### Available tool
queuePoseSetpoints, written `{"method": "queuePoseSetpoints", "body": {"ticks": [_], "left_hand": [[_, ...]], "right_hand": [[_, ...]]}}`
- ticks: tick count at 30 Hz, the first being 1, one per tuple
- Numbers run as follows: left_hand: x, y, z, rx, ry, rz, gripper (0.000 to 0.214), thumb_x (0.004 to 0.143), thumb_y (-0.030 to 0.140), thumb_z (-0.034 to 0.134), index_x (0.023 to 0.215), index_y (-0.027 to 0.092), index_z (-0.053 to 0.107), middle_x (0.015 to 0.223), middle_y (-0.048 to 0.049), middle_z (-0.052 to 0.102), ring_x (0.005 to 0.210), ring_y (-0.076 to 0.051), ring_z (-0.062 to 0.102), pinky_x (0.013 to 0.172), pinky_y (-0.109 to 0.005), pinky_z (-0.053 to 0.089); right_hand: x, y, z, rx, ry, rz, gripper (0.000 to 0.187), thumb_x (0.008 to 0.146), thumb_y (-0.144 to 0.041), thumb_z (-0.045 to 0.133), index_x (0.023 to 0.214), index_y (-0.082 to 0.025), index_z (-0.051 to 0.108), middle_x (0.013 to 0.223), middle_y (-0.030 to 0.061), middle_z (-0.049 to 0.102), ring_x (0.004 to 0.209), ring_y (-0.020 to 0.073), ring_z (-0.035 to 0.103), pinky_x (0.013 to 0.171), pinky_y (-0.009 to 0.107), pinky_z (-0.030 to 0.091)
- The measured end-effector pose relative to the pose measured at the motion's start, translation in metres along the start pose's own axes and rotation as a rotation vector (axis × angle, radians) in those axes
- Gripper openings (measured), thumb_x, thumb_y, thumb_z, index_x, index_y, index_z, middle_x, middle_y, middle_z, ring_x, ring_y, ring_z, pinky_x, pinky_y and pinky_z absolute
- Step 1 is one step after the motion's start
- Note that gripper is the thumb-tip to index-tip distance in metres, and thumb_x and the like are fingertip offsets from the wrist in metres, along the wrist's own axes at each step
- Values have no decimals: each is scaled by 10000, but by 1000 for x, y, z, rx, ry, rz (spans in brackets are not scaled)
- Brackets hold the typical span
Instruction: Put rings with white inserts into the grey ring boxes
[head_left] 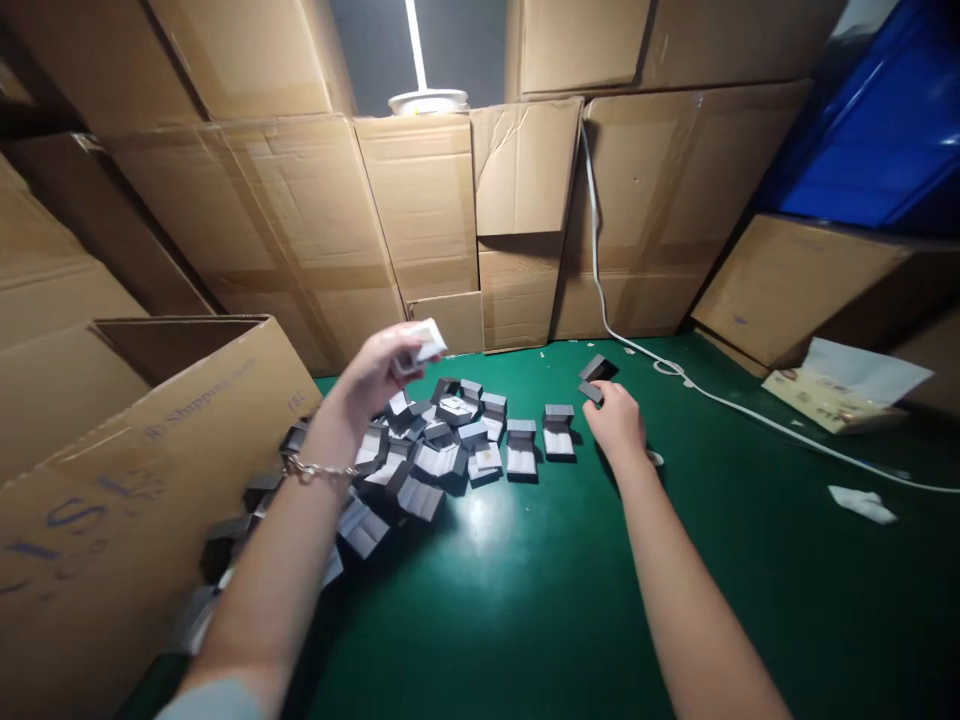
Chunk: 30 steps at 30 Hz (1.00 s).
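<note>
My left hand (379, 372) is raised above a heap of small grey hinged boxes (435, 450) and pinches a small white piece (427, 347) between its fingers. A bracelet hangs at that wrist. My right hand (616, 420) reaches forward over the green table (540, 590) and grips an open grey box (598, 376) by its near edge. Two open grey boxes (541, 440) with white insides stand side by side just left of my right hand.
A large open cardboard carton (135, 470) stands at the left, against the heap. Flattened cardboard walls (465, 220) close off the back. A white cable (720, 400) runs across the table's right side, near a paper packet (847, 385) and a crumpled white scrap (862, 502).
</note>
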<state>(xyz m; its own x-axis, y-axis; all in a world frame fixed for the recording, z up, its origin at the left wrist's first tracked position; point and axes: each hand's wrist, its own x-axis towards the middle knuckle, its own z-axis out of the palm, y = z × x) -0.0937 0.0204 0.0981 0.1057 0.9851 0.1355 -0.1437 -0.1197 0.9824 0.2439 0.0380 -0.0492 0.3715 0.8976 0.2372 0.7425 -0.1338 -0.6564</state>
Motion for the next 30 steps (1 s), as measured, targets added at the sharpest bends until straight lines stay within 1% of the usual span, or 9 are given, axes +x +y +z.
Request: {"method": "queuePoseSetpoints", "body": {"ticks": [3,5,11,13,15,16,20,26,30], "left_hand": [[-29,-40,43,-170,-71,-135,250,738,124,538,976,58,497,818,-76,520,663,-182,553,415,-131,435],[-40,-67,67,-292,-131,-285,195,780,178,566,938,87,496,812,-67,508,698,-192,558,418,-140,437],[-52,-111,112,-500,-53,-386,40,946,155,473,922,124,481,801,-39,488,654,-166,557,435,-171,468],[-56,-120,121,-513,-77,-406,90,991,135,444,910,119,478,811,-43,495,628,-158,556,417,-162,457],[-60,-130,128,-594,-109,-515,169,1044,150,381,913,114,482,791,-53,496,626,-178,567,387,-174,450],[-61,-135,131,-691,-97,-583,215,1072,177,336,934,114,487,780,-54,495,633,-194,574,380,-198,462],[-58,-156,139,-769,-125,-644,357,1121,238,195,953,107,482,789,-47,495,608,-179,576,378,-213,487],[-52,-179,149,-773,-217,-719,369,1112,243,224,923,90,502,757,-59,476,581,-197,568,392,-245,503],[-55,-185,152,-701,-223,-730,299,1090,212,278,951,90,513,782,-71,487,588,-215,570,405,-265,511]], "right_hand": [[-29,-7,0,-187,-11,-148,398,789,-199,450,1163,-174,584,1113,51,479,963,88,401,793,172,279],[-47,-5,0,-314,-74,-172,391,816,-202,422,1183,-202,558,1135,43,461,1011,103,385,799,181,282],[-83,13,3,-432,-109,-155,361,830,-178,406,1151,-197,571,1121,66,438,1019,117,355,788,200,267],[-86,16,4,-420,-93,-158,357,824,-170,425,1141,-193,585,1103,75,438,1008,115,351,763,205,257],[-86,15,5,-388,-99,-193,356,828,-198,451,1159,-209,583,1106,72,437,1016,111,354,768,200,274],[-86,14,6,-362,-113,-220,351,838,-230,460,1169,-217,579,1113,67,436,1031,109,357,788,195,292],[-86,10,11,-212,-153,-311,352,887,-344,421,1169,-214,588,1135,50,448,1075,94,385,908,206,341],[-79,16,13,189,108,-253,409,894,-275,304,1058,-100,635,1071,84,495,1009,59,450,950,183,368],[-75,19,6,262,118,-215,486,909,-393,278,1034,-93,638,1033,71,527,935,32,491,850,133,386]]}}
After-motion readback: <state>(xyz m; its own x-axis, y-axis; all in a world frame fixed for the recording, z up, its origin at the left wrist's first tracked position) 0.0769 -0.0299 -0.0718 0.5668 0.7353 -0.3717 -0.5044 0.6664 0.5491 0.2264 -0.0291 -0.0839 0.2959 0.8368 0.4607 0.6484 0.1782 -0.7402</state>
